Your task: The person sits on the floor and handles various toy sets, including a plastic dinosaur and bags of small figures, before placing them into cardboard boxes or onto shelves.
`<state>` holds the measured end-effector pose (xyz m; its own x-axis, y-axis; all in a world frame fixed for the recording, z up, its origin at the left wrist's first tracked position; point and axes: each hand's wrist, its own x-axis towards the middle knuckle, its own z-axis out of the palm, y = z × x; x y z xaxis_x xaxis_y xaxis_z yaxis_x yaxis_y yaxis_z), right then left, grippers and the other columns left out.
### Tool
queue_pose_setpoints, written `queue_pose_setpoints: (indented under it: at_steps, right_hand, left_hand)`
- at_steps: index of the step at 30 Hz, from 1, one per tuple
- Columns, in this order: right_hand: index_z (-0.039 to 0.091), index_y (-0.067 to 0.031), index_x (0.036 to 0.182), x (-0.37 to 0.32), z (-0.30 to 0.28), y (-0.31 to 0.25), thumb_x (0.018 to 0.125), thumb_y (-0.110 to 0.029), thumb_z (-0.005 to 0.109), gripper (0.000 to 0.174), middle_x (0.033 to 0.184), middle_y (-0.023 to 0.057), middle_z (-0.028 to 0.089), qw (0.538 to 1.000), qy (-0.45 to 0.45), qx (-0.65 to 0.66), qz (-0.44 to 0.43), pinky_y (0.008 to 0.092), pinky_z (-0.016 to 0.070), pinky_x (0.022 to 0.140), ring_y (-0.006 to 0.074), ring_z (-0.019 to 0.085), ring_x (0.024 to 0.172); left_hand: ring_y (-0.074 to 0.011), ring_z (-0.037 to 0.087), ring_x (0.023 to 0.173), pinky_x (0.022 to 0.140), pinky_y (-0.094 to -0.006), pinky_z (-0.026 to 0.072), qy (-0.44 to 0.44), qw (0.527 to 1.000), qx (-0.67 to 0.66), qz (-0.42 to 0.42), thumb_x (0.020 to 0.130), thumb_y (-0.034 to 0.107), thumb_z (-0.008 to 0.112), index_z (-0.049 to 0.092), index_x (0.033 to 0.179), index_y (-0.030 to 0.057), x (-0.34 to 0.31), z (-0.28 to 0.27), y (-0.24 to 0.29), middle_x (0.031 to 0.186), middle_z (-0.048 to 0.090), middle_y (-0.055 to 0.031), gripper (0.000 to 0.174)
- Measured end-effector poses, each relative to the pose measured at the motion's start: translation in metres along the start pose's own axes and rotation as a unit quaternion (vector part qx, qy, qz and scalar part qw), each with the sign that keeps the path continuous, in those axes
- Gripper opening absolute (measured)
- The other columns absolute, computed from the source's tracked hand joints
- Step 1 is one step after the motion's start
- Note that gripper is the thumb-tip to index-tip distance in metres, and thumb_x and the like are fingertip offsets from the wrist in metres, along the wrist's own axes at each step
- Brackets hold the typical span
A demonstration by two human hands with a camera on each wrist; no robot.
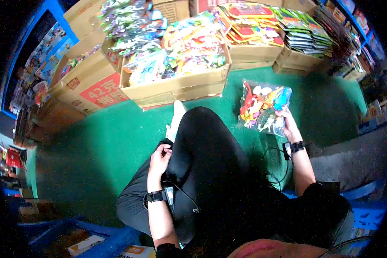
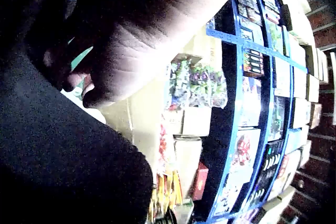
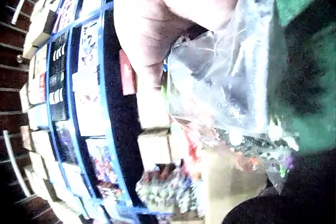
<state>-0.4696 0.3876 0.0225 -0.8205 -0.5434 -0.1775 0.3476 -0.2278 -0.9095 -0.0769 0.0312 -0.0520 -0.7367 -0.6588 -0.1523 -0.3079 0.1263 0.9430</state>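
Note:
My right hand (image 1: 290, 124) grips a clear plastic bag (image 1: 265, 107) by its edge, above the green floor to the right of my knees. Brightly coloured small toys show through the plastic: red, yellow, orange and blue pieces and two white round ones. In the right wrist view, the thumb side of the hand closes on the crinkled clear film (image 3: 226, 87). My left hand (image 1: 160, 158) rests on the black trouser leg near the shin, its fingers loosely bent and holding nothing. A white shoe (image 1: 176, 118) lies just beyond it.
An open cardboard box (image 1: 180, 89) heaped with bagged toys stands in front. Another carton (image 1: 94, 92) with red printing is at its left. Boxes with red-and-yellow packs (image 1: 251, 28) and green packs (image 1: 305, 36) stand right of it. Blue shelving (image 2: 233, 40) lines the room.

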Motion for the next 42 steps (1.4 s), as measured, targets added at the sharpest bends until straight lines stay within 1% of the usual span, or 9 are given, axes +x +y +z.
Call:
queue_pose_setpoints:
  at_steps: [4,7,11,15,19,22,28,36,42]
  right_hand:
    - [0.047,-0.0009,0.129,-0.012,0.073,-0.042,0.069,0.004,0.063,0.062,0.116,0.0091,0.062,0.991,-0.13,0.036,-0.02,0.0338,0.052,0.089,0.0216,0.063,0.101]
    - [0.048,0.0018,0.129,-0.038,0.137,-0.052,0.063,0.004,0.067,0.069,0.111,0.0085,0.064,0.974,-0.227,0.0,-0.001,0.0328,0.0535,0.085,0.02,0.065,0.094]
    - [0.06,0.0032,0.115,-0.062,0.204,-0.052,0.053,0.004,0.075,0.063,0.101,0.0061,0.069,0.918,-0.375,-0.09,0.09,0.0296,0.0522,0.083,0.0171,0.066,0.09]
    - [0.058,0.0019,0.118,-0.061,0.238,-0.018,0.065,0.005,0.074,0.056,0.109,0.0063,0.067,0.929,-0.356,-0.074,0.074,0.0301,0.049,0.09,0.0158,0.065,0.097]
    - [0.058,0.0011,0.117,-0.063,0.255,-0.01,0.073,0.003,0.069,0.045,0.109,0.005,0.067,0.934,-0.329,-0.123,0.065,0.0288,0.0468,0.092,0.0148,0.063,0.098]
    - [0.057,0.0013,0.12,-0.055,0.248,0.01,0.08,-0.003,0.068,0.041,0.111,0.0048,0.065,0.929,-0.333,-0.141,0.082,0.0285,0.0457,0.093,0.0132,0.061,0.1]
    - [0.05,0.0034,0.126,-0.043,0.242,0.042,0.095,-0.02,0.061,0.04,0.116,0.0056,0.062,0.923,-0.284,-0.26,0.02,0.0283,0.0447,0.094,0.0112,0.057,0.105]
    - [0.029,-0.0052,0.142,-0.042,0.235,0.041,0.081,-0.015,0.076,0.078,0.136,0.0143,0.042,0.893,-0.193,-0.369,-0.171,0.0308,0.0476,0.09,0.0223,0.053,0.112]
    - [0.022,-0.0012,0.143,-0.046,0.245,0.043,0.073,0.005,0.076,0.089,0.134,0.0154,0.048,0.969,-0.23,-0.09,0.011,0.0357,0.0524,0.09,0.0235,0.06,0.108]
  left_hand:
    - [-0.0148,0.055,0.1,0.083,-0.0278,0.0475,0.057,0.996,-0.024,0.068,0.082,-0.003,0.066,0.048,0.13,0.0072,-0.008,0.003,0.059,0.117,0.058,-0.0085,0.053]
    - [-0.0273,0.033,0.134,0.103,-0.0385,0.0366,0.04,0.952,-0.244,0.183,0.069,-0.015,0.064,0.017,0.15,0.0146,-0.023,-0.001,0.094,0.152,0.023,-0.0125,0.098]
    - [-0.0251,0.023,0.142,0.111,-0.0427,0.0286,-0.049,0.918,-0.297,0.258,0.056,-0.017,0.066,0.01,0.152,0.0147,-0.05,-0.013,0.131,0.154,0.02,-0.0122,0.115]
    - [-0.019,0.061,0.109,0.092,-0.0333,0.0484,-0.015,0.915,-0.387,0.117,0.081,-0.01,0.067,0.028,0.143,0.0076,-0.048,-0.008,0.117,0.124,0.059,-0.0107,0.076]
    - [-0.0149,0.058,0.111,0.094,-0.0296,0.046,0.024,0.915,-0.381,0.127,0.09,0.002,0.063,0.043,0.133,0.002,-0.042,-0.011,0.106,0.127,0.057,-0.0091,0.048]
    - [-0.0153,0.056,0.114,0.096,-0.0308,0.0442,0.045,0.872,-0.477,0.099,0.091,0.005,0.061,0.042,0.134,0.0024,-0.037,-0.002,0.103,0.128,0.056,-0.0091,0.046]
    - [-0.0177,0.058,0.107,0.091,-0.032,0.0487,0.116,0.915,-0.384,0.035,0.085,0.006,0.07,0.042,0.128,0.0023,-0.034,0.023,0.102,0.12,0.057,-0.0094,0.052]
    - [-0.0173,0.066,0.094,0.083,-0.0317,0.055,0.096,0.871,-0.479,0.04,0.085,-0.003,0.065,0.048,0.123,0.0018,-0.033,0.001,0.098,0.11,0.065,-0.0102,0.041]
    - [-0.0168,0.063,0.102,0.089,-0.0317,0.0522,0.062,0.925,-0.352,0.131,0.077,-0.007,0.072,0.047,0.126,0.0007,-0.044,-0.013,0.124,0.115,0.063,-0.0091,0.056]
